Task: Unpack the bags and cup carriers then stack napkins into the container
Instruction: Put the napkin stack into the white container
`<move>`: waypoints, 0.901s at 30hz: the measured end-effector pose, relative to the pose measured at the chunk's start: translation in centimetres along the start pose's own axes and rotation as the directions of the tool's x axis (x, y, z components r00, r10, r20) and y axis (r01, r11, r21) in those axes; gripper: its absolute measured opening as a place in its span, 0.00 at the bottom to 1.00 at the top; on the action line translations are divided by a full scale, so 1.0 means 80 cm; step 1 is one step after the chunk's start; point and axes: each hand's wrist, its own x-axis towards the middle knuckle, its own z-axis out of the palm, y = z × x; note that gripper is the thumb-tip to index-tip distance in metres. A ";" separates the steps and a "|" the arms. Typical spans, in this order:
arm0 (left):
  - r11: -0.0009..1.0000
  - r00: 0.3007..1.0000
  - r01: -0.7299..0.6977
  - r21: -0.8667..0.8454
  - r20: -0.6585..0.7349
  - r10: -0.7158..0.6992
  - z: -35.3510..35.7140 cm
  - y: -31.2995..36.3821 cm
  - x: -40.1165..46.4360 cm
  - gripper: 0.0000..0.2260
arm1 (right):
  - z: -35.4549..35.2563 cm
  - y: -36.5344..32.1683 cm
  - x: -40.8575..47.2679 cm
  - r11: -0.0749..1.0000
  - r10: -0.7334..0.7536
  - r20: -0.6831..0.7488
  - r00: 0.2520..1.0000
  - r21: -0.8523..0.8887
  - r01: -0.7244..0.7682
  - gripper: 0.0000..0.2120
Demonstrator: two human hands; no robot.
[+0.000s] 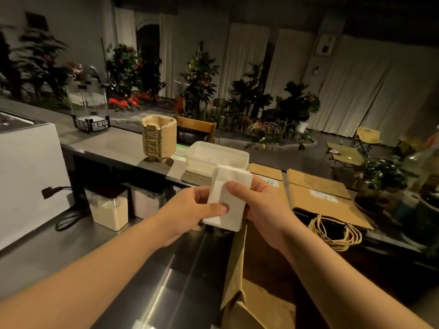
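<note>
white napkins (228, 198) sit in a stack gripped by both hands, the left hand (190, 210) pinching the lower edge and the right hand (259, 203) clasping the side. they hover just in front of the clear plastic container (215, 157) on the bench (114, 143), above an open brown paper bag (249, 293).

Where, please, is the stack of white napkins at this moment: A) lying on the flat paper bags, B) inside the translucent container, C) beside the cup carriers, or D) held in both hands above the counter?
D: the left hand and right hand both grip the napkins, in front of the container.
</note>
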 end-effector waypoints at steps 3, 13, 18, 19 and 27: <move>1.000 0.999 0.005 -0.021 -0.042 -0.006 -0.019 0.015 0.031 0.20 | -0.005 -0.010 0.041 1.000 0.016 -0.006 1.000 -0.024 -0.016 0.25; 0.983 0.994 0.102 -0.153 -0.025 -0.107 -0.061 0.048 0.156 0.24 | -0.050 -0.021 0.169 0.992 0.096 0.002 0.995 -0.079 -0.095 0.28; 0.988 0.993 0.119 -0.100 0.008 -0.119 -0.077 0.057 0.233 0.12 | -0.074 -0.015 0.233 0.980 0.117 -0.109 0.987 -0.146 -0.133 0.18; 0.990 0.992 0.126 -0.061 -0.002 -0.126 -0.081 0.056 0.248 0.12 | -0.077 -0.014 0.244 0.977 0.113 -0.125 0.986 -0.169 -0.133 0.16; 0.973 0.973 0.229 -0.014 -0.034 -0.229 -0.083 0.032 0.337 0.13 | -0.092 0.016 0.315 0.903 0.156 -0.289 0.944 -0.346 -0.256 0.13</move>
